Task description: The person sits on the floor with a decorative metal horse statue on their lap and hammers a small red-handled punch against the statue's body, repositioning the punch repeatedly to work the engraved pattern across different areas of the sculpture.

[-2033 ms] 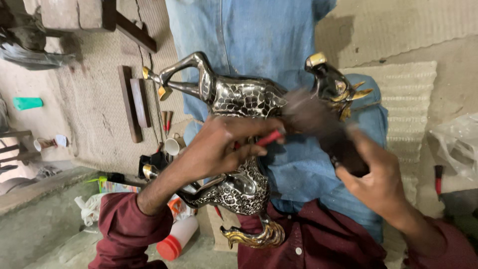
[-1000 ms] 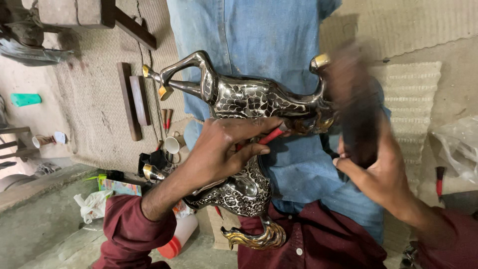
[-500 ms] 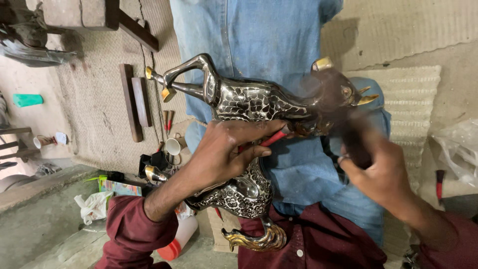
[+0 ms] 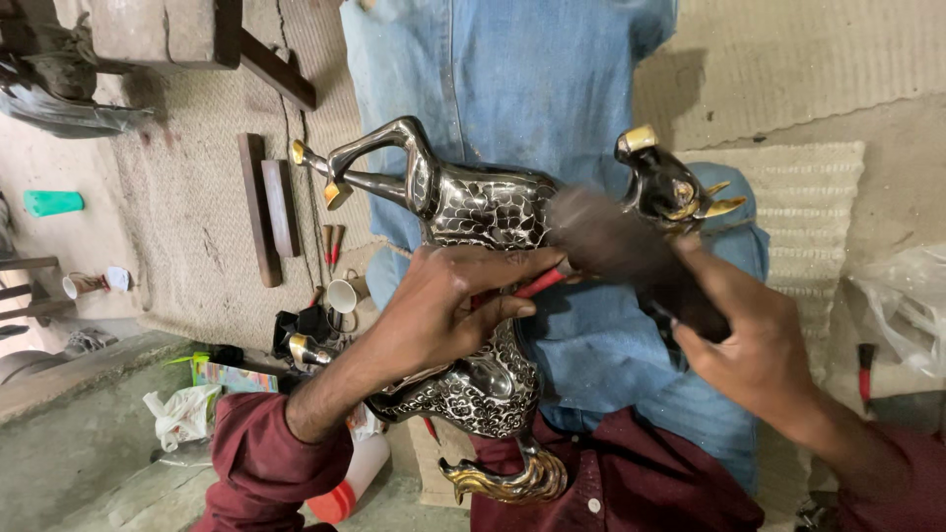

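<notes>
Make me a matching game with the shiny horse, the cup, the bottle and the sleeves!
Things:
1. metal horse
2. small cup
3. plastic bottle
4. sleeves

Descriptions:
A. green, lying far left
B. maroon
C. silver with gold hooves, on the lap
D. white, on the mat beside the tools

Pairs: 1-C, 2-D, 3-A, 4-B

One head-worn camera looks steeply down, close over the lap and floor
</notes>
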`<action>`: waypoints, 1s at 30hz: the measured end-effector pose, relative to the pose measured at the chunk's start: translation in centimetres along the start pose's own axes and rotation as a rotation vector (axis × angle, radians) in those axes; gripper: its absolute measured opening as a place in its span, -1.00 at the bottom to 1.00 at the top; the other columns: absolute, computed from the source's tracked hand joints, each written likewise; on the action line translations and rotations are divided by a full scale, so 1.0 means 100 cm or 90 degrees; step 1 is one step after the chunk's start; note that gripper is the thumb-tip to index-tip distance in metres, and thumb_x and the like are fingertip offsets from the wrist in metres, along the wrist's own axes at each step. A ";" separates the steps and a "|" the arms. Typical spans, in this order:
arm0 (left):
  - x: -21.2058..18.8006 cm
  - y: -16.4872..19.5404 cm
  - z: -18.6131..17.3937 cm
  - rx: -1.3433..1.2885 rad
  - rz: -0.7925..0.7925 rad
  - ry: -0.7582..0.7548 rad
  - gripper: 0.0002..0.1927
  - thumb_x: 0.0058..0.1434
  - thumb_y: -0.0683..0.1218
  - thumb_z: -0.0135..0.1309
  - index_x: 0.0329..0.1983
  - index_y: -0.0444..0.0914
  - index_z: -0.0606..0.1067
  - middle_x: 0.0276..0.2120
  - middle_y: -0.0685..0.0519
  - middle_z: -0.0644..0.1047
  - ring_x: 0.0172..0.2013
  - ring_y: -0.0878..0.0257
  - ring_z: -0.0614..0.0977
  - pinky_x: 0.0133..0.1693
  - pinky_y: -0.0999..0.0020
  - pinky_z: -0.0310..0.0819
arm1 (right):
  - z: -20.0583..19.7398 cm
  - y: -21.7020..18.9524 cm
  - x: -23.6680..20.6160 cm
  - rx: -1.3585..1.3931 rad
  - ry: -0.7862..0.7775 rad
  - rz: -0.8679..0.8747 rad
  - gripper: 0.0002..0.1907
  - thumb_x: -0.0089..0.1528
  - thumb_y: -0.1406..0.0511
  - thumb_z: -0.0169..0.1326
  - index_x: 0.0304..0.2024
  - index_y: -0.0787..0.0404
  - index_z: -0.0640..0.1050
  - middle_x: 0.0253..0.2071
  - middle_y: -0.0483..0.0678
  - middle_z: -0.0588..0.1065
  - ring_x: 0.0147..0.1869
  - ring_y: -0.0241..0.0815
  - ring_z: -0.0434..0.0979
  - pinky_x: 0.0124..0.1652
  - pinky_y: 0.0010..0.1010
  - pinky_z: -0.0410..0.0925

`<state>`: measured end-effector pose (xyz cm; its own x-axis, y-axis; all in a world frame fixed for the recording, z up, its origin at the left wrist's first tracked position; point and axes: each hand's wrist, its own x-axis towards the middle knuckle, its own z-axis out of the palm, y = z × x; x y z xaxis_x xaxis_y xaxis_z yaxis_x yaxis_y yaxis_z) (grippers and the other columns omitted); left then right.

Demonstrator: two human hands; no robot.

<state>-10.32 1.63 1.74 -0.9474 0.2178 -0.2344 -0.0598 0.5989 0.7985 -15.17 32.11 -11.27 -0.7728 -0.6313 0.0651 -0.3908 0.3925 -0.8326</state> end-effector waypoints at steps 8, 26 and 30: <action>-0.018 -0.010 0.009 -0.116 -0.004 0.148 -0.56 0.28 -0.25 0.25 0.23 -0.19 0.51 0.03 -0.02 0.67 -0.11 0.23 0.77 -0.09 0.33 0.69 | -0.003 -0.007 -0.003 0.027 0.008 0.070 -0.15 -0.02 0.46 0.28 0.35 0.34 0.35 -0.16 0.14 0.56 -0.22 -0.12 0.62 -0.26 -0.31 0.48; -0.059 0.002 0.092 -0.171 -0.074 0.617 -0.47 0.25 -0.42 0.21 0.20 -0.34 0.27 -0.09 -0.23 0.60 -0.16 0.23 0.70 -0.17 0.42 0.69 | -0.027 -0.017 -0.006 0.008 0.072 0.090 -0.30 0.06 0.33 0.38 0.24 0.27 0.46 -0.14 0.07 0.59 -0.14 -0.17 0.65 -0.18 -0.35 0.47; -0.063 0.001 0.094 -0.189 -0.052 0.589 -0.53 0.30 -0.42 0.15 0.19 -0.34 0.25 -0.06 -0.26 0.59 -0.12 0.21 0.70 -0.08 0.38 0.71 | -0.052 -0.037 0.017 -0.072 0.026 -0.035 -0.23 0.03 0.34 0.35 0.29 0.20 0.40 0.00 0.11 0.58 -0.03 -0.01 0.65 -0.11 -0.29 0.52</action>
<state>-1.36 7.56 -1.88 -0.8018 -0.5829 0.1314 -0.0930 0.3389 0.9362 -17.68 33.09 -5.23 -0.7676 -0.6271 0.1324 -0.4849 0.4330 -0.7599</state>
